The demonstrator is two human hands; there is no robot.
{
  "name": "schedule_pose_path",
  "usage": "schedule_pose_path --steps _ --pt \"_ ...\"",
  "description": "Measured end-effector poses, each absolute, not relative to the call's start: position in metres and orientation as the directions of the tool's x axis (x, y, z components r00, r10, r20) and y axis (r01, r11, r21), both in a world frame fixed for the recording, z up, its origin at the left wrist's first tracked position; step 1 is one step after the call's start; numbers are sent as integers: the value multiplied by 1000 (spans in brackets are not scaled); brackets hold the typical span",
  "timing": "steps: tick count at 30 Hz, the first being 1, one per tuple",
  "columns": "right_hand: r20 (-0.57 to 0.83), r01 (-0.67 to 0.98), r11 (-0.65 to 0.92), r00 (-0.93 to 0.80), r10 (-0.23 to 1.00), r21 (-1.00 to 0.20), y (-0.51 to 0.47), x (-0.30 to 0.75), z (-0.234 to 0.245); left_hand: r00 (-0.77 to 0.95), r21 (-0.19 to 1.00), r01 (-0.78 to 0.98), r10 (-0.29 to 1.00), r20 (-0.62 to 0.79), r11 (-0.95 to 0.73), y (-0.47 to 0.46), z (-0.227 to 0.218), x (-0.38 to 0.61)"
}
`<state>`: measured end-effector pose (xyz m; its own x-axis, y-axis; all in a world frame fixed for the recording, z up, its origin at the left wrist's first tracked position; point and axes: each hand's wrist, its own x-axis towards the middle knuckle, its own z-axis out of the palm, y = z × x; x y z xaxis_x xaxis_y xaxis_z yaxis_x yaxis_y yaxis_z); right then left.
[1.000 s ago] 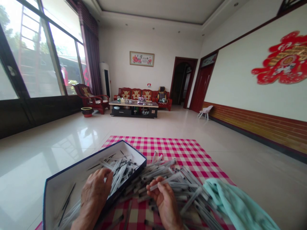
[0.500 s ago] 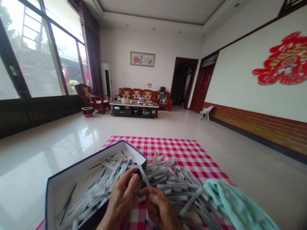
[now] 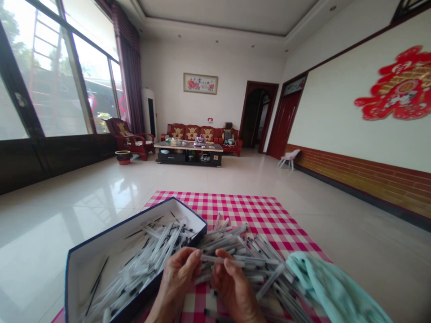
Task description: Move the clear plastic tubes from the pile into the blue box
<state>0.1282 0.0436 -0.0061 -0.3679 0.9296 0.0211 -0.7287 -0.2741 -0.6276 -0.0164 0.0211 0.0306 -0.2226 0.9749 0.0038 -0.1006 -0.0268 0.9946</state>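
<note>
A whitish translucent pen [image 3: 212, 259] lies nearly level between my two hands. My left hand [image 3: 180, 273] pinches its left end between thumb and fingers. At the other end, my right hand [image 3: 235, 285] has its thumb and forefinger closed around the pen. Beneath and behind my hands, a pile of similar pens [image 3: 251, 258], some with dark ends, is heaped on a pink-and-white checked cloth [image 3: 249, 206]. To the left, a shallow white box with a blue rim [image 3: 114, 229] holds clear tubes [image 3: 161, 249] and thin dark refills [image 3: 97, 280].
A pale green cloth [image 3: 326, 282] lies crumpled at the right of the pens. Beyond the table, a low black coffee table [image 3: 188, 154] stands before a red wooden sofa [image 3: 191, 131]. A small pink chair [image 3: 289, 158] is by the right wall.
The pen has turned from a steep slant to nearly level. My left hand has come down and slightly right; my right hand has shifted right and slightly up, its fingers more extended.
</note>
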Motion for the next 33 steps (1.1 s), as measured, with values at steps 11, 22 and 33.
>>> schedule_pose_path --steps 11,22,33 --pt "7 -626 -172 -273 962 -761 47 123 -11 -89 969 98 968 236 -227 24 -2 -15" --pt "36 -593 -92 -201 979 -800 52 120 -22 -106 935 316 973 205 -162 22 0 -9" --pt "81 -510 -9 -154 985 -860 52 120 -24 -147 983 -42 972 -183 179 22 4 6"
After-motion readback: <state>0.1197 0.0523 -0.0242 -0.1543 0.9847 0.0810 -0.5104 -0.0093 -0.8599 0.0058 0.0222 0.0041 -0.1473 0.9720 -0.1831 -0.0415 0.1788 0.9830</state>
